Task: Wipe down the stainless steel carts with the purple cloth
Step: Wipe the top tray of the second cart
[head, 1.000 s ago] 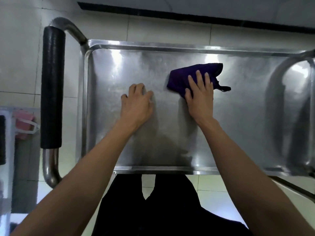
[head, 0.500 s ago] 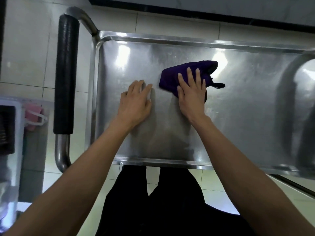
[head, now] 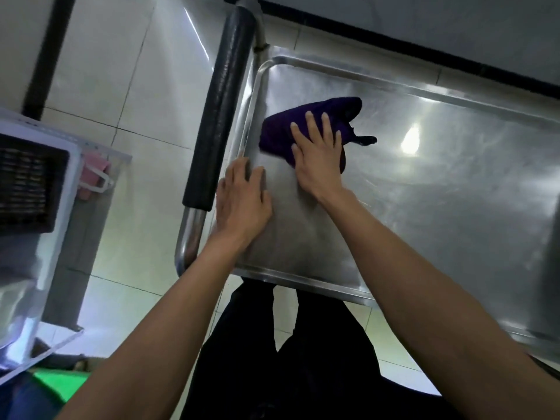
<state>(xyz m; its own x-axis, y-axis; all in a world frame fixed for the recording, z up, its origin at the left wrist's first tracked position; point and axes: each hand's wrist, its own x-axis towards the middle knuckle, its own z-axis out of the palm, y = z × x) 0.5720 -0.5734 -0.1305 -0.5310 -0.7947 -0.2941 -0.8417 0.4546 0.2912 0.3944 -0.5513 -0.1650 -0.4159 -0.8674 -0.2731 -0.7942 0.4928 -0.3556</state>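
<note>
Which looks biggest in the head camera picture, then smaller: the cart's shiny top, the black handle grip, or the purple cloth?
1. Cart's shiny top, by far.
2. Black handle grip.
3. Purple cloth, though the right hand hides part of it, so second and third are close.

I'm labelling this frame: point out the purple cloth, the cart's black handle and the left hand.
purple cloth [head: 339, 109]: head view, on its bare far fold.
black handle [head: 221, 110]: head view, mid-length of the foam sleeve.
left hand [head: 242, 201]: head view, on its back.

White tiled floor [head: 127, 71], clear plastic bin [head: 45, 262] at left, pink item [head: 92, 172] beside it, green patch [head: 57, 384] below.
</note>
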